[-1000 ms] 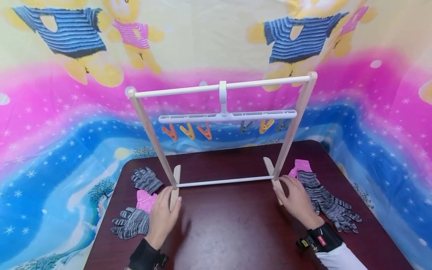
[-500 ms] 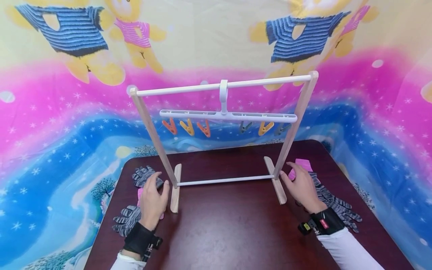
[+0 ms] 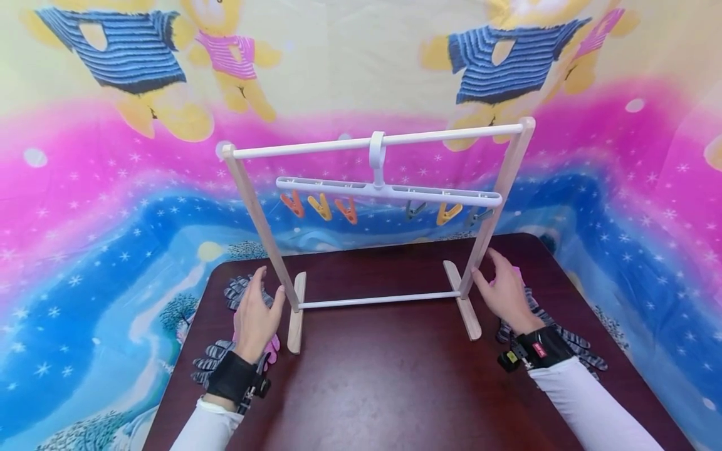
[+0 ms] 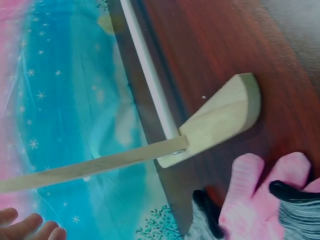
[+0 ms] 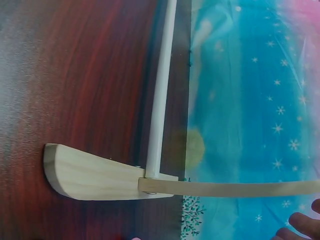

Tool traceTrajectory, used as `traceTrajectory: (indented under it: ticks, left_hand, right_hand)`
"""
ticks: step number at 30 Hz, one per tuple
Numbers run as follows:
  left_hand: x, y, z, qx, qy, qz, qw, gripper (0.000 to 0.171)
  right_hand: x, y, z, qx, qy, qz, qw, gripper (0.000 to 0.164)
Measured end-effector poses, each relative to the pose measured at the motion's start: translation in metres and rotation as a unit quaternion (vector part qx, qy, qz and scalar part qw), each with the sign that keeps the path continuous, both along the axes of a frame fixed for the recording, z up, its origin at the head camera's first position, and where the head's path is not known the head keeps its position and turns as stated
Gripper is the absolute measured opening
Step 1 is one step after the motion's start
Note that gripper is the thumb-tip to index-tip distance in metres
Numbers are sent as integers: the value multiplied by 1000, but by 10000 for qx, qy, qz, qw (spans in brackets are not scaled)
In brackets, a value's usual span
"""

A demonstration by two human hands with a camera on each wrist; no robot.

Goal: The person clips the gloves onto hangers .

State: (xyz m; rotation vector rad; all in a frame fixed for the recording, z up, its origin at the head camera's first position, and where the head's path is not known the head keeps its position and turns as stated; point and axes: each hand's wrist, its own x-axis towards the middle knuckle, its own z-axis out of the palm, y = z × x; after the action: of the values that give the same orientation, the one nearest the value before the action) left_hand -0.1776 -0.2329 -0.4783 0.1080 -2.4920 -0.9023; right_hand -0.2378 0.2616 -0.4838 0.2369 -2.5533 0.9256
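Note:
A small wooden drying rack with white rods stands upright on the table. From its top rod hangs a white clip hanger, hooked over the bar and bearing several orange, yellow and grey-blue clothespins. My left hand is just outside the left post, fingers extended, holding nothing; its fingertips show apart from the post in the left wrist view. Outside the right post is my right hand, fingers loosely spread and gripping nothing. Whether its thumb touches that post, I cannot tell.
Grey striped gloves and a pink glove lie left of the rack, partly behind my left hand. More striped gloves lie right, partly behind my right arm. A printed cloth hangs behind the dark table.
Both hands have let go of the rack's wooden feet and moved outward, then up beside the posts. The hanger has swung and turned slightly on the rod. The rack stays in place.

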Motion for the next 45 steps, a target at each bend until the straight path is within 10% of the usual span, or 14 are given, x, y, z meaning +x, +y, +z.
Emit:
traceTrajectory:
  ticks: [26, 45]
  left_hand:
    - [-23, 9, 20, -46, -321, -107, 9994, 57]
    - [-35, 13, 24, 336, 160, -301, 9989, 28]
  right_hand:
    - [-27, 0, 9, -183, 202, 2, 9996, 33]
    - [-30, -5, 20, -35, 114, -86, 9999, 18]
